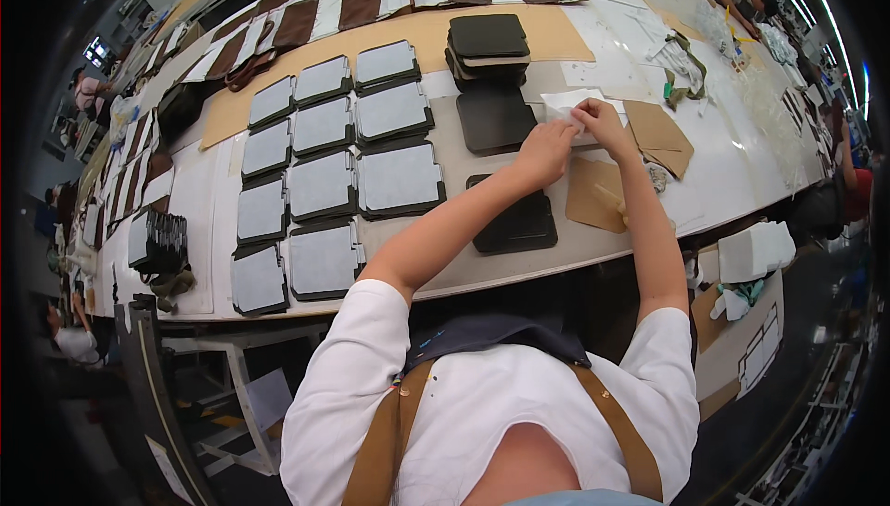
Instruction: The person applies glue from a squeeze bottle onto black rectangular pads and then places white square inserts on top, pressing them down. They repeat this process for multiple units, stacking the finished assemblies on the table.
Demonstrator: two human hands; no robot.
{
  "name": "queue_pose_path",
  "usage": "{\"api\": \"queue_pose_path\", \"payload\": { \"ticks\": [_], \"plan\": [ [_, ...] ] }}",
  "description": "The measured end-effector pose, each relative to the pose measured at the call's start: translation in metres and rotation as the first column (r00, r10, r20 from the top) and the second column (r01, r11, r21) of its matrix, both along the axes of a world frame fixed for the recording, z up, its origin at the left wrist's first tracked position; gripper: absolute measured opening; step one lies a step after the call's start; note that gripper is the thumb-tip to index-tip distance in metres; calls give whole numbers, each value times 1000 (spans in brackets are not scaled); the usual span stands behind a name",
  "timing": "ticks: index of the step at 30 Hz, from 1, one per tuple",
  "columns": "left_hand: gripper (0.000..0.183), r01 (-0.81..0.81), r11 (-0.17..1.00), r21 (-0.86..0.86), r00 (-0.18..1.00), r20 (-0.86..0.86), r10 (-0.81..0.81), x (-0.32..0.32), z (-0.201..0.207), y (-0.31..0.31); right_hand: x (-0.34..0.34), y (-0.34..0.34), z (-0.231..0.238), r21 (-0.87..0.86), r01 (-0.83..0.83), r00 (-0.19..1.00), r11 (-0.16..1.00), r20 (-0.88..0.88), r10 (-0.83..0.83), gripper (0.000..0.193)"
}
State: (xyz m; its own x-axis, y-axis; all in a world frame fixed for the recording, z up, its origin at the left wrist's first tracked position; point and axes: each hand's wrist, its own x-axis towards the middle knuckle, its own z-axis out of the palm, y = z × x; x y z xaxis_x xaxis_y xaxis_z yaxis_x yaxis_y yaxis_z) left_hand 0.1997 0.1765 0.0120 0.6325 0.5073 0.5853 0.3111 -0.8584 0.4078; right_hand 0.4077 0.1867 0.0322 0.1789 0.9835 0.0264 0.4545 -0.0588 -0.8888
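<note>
Close together over the right half of the table, my two hands meet at a thin white sheet (559,104), which looks like paper or lining. My left hand (545,152) has its fingers drawn together at the sheet's lower left edge. My right hand (604,129) pinches it from the right, fingers bent. Just left of the sheet lies a dark flat panel (491,122), and behind that a pile of similar dark panels (488,38). Below my left forearm is another set of black panels (515,228). A brown card piece (593,192) lies between my forearms.
Rows of black-edged stacks with pale grey tops (324,126) fill the table's left middle. Brown and white pieces (362,5) line the far side. More brown card (660,137) lies right of my hands. An open carton (742,339) stands below the table's right edge. Other people work farther off.
</note>
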Motion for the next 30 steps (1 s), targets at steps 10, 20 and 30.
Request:
{"api": "queue_pose_path", "payload": {
  "ticks": [10, 20, 30],
  "plan": [
    [38, -63, 997, -35, 997, -43, 62, 3, 19, -5, 94, -58, 91, 626, 673, 736, 394, -515, -440, 20],
    [50, 594, 189, -782, 707, 620, 341, -70, 79, -84, -140, -168, 75, 637, -324, 816, 699, 562, -134, 22],
    [64, 229, 232, -945, 948, 271, 168, -144, 45, -90, -142, -176, 19, 224, 137, 928, 965, -371, -45, 15]
  ]
}}
